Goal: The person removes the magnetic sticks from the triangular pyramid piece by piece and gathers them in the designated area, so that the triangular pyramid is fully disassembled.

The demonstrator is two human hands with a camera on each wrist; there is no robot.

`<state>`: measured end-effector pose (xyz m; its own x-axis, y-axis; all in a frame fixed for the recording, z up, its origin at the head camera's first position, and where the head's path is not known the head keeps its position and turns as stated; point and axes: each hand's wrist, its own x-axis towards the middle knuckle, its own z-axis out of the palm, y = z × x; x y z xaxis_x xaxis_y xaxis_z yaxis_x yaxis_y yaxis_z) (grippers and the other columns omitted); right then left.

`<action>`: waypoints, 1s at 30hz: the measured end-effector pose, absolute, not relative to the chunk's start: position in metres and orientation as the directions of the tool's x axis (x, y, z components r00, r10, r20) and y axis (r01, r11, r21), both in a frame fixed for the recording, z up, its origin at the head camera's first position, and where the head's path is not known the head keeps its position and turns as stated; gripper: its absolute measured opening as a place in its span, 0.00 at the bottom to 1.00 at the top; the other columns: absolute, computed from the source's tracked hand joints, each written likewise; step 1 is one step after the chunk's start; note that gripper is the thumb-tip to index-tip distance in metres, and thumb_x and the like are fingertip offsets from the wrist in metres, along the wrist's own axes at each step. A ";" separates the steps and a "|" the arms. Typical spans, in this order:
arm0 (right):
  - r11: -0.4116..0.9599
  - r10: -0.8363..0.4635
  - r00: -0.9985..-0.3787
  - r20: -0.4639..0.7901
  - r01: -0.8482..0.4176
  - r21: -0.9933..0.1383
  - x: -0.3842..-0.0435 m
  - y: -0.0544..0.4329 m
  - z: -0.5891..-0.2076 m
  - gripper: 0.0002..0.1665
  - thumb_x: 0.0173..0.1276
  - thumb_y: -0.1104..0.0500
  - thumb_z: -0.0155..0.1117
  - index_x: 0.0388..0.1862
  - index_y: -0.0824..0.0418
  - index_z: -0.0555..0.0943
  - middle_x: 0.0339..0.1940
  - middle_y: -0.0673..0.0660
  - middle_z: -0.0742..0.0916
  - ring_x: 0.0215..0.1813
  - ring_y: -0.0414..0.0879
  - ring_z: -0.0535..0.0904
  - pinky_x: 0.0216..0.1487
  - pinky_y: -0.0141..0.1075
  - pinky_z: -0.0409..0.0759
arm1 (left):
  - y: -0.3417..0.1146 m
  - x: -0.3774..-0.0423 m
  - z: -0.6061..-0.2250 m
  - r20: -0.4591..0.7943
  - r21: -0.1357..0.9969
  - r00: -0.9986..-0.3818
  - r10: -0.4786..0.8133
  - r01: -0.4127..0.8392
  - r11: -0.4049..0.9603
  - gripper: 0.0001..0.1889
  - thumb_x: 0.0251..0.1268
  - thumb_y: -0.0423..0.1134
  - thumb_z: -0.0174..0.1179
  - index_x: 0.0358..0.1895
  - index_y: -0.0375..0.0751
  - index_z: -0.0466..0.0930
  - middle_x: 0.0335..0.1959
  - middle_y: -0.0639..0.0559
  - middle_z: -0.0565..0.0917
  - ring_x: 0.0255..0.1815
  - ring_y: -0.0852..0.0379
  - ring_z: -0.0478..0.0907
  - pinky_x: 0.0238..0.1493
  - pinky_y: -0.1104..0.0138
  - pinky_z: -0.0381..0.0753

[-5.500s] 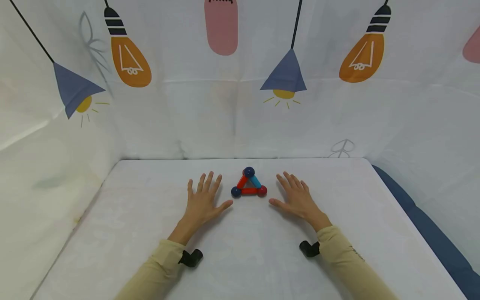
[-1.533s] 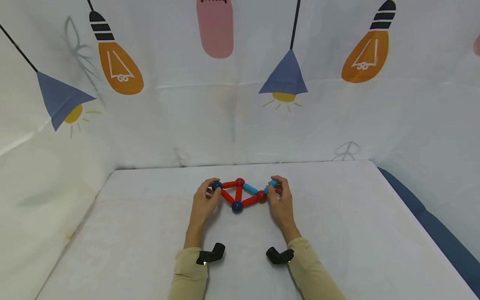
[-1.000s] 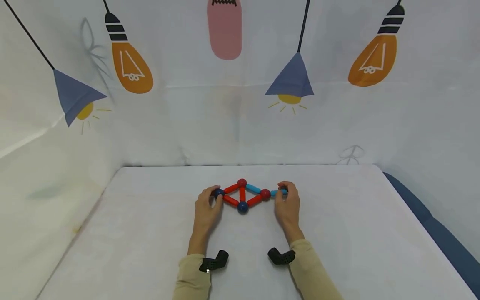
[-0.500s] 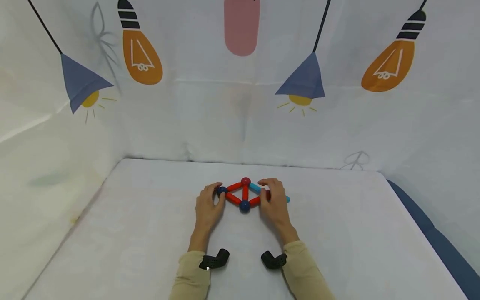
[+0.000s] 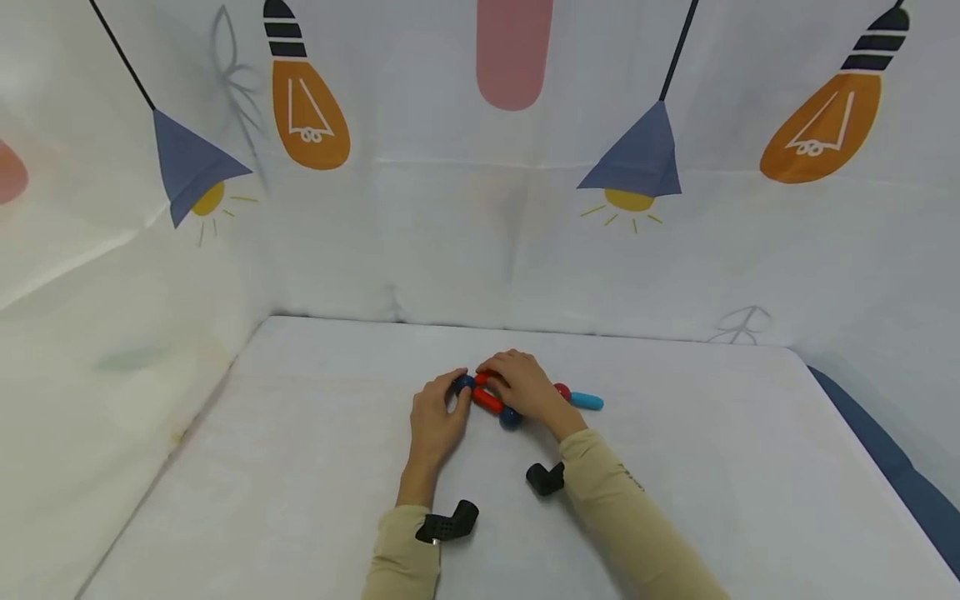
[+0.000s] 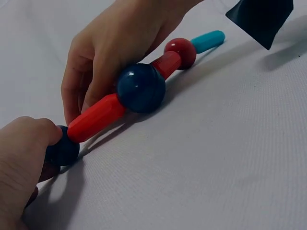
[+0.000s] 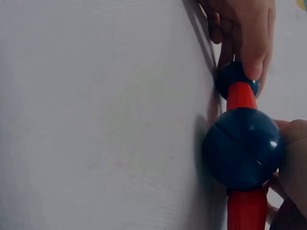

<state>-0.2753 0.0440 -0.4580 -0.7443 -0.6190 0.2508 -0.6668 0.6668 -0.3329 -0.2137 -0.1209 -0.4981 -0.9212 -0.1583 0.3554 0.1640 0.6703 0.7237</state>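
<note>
A flat shape of magnetic rods and balls lies on the white table. My left hand (image 5: 437,423) pinches its leftmost dark blue ball (image 5: 465,384) between thumb and fingers. My right hand (image 5: 525,387) reaches over the shape, with fingers and thumb about the far left red rod (image 5: 482,377). Another red rod (image 5: 489,401) runs from the held ball to a nearer dark blue ball (image 5: 510,418). On the right, a red ball (image 5: 562,390) carries a light blue rod (image 5: 587,401) whose outer end is free. The right hand hides the shape's middle and far ball.
The white table (image 5: 360,467) reaches back to a white cloth wall (image 5: 450,242) printed with lamps and bulbs. Each wrist bears a black camera mount (image 5: 450,522). A dark blue surface (image 5: 870,442) shows beyond the table's right edge.
Both hands lay spread beside a triangle at first; a larger shape appears later. My right hand has since left the light blue rod and moved left to a red rod. My left hand keeps its ball.
</note>
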 end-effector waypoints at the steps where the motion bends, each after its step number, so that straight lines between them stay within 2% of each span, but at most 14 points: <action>1: 0.671 -0.614 -0.748 0.252 -0.663 -0.333 -0.276 0.044 -0.458 0.11 0.67 0.59 0.60 0.48 0.56 0.81 0.44 0.52 0.86 0.49 0.50 0.79 0.54 0.49 0.74 | -0.121 -0.214 -0.498 0.367 0.720 -0.918 -0.153 0.176 0.671 0.16 0.64 0.43 0.59 0.55 0.50 0.79 0.52 0.51 0.83 0.53 0.50 0.78 0.56 0.52 0.71; 7: 0.721 -0.531 -0.812 0.242 -0.583 -0.375 -0.277 0.049 -0.461 0.13 0.68 0.59 0.59 0.50 0.57 0.80 0.45 0.53 0.86 0.46 0.48 0.80 0.54 0.45 0.76 | -0.119 -0.214 -0.497 0.373 0.712 -0.919 -0.130 0.194 0.675 0.15 0.62 0.43 0.61 0.52 0.49 0.81 0.49 0.50 0.84 0.51 0.50 0.79 0.54 0.52 0.72; 11: 0.714 -0.489 -0.820 0.296 -0.572 -0.404 -0.268 0.053 -0.462 0.16 0.68 0.57 0.59 0.54 0.55 0.79 0.49 0.52 0.84 0.53 0.50 0.78 0.60 0.49 0.70 | -0.118 -0.212 -0.498 0.377 0.715 -0.916 -0.139 0.192 0.673 0.15 0.60 0.42 0.63 0.50 0.49 0.82 0.47 0.51 0.85 0.48 0.51 0.80 0.51 0.53 0.72; 14: 0.690 -0.487 -0.794 0.364 -0.605 -0.398 -0.254 0.054 -0.462 0.16 0.67 0.54 0.60 0.52 0.54 0.80 0.47 0.52 0.83 0.52 0.51 0.75 0.55 0.49 0.69 | -0.118 -0.212 -0.498 0.406 0.705 -0.904 -0.137 0.214 0.676 0.15 0.59 0.42 0.63 0.50 0.49 0.82 0.45 0.51 0.86 0.45 0.51 0.80 0.49 0.52 0.72; 18: 0.696 -0.525 -0.766 0.370 -0.637 -0.331 -0.235 0.054 -0.462 0.16 0.63 0.50 0.64 0.48 0.55 0.81 0.41 0.52 0.82 0.44 0.48 0.72 0.43 0.42 0.67 | -0.120 -0.213 -0.497 0.435 0.689 -0.891 -0.132 0.235 0.685 0.15 0.59 0.42 0.63 0.50 0.49 0.82 0.45 0.50 0.86 0.44 0.50 0.80 0.48 0.51 0.72; 21: 0.733 -0.521 -0.783 0.340 -0.615 -0.291 -0.226 0.055 -0.462 0.17 0.62 0.50 0.66 0.47 0.55 0.81 0.40 0.51 0.82 0.43 0.46 0.70 0.44 0.40 0.67 | -0.120 -0.214 -0.496 0.437 0.682 -0.892 -0.119 0.242 0.690 0.15 0.60 0.43 0.63 0.50 0.48 0.82 0.43 0.49 0.86 0.42 0.50 0.80 0.48 0.52 0.70; 24: 0.758 -0.490 -0.808 0.328 -0.581 -0.297 -0.222 0.057 -0.463 0.16 0.62 0.51 0.67 0.46 0.56 0.82 0.40 0.51 0.82 0.43 0.46 0.71 0.46 0.41 0.68 | -0.120 -0.214 -0.496 0.424 0.678 -0.900 -0.101 0.241 0.694 0.15 0.61 0.44 0.62 0.51 0.48 0.82 0.39 0.49 0.85 0.39 0.52 0.79 0.49 0.55 0.69; 30: 0.780 -0.445 -0.829 0.338 -0.545 -0.309 -0.214 0.062 -0.467 0.14 0.62 0.50 0.67 0.43 0.56 0.83 0.36 0.51 0.81 0.40 0.46 0.68 0.42 0.38 0.67 | -0.116 -0.211 -0.496 0.416 0.680 -0.905 -0.087 0.246 0.691 0.14 0.60 0.43 0.63 0.50 0.49 0.82 0.35 0.50 0.84 0.36 0.54 0.77 0.48 0.56 0.67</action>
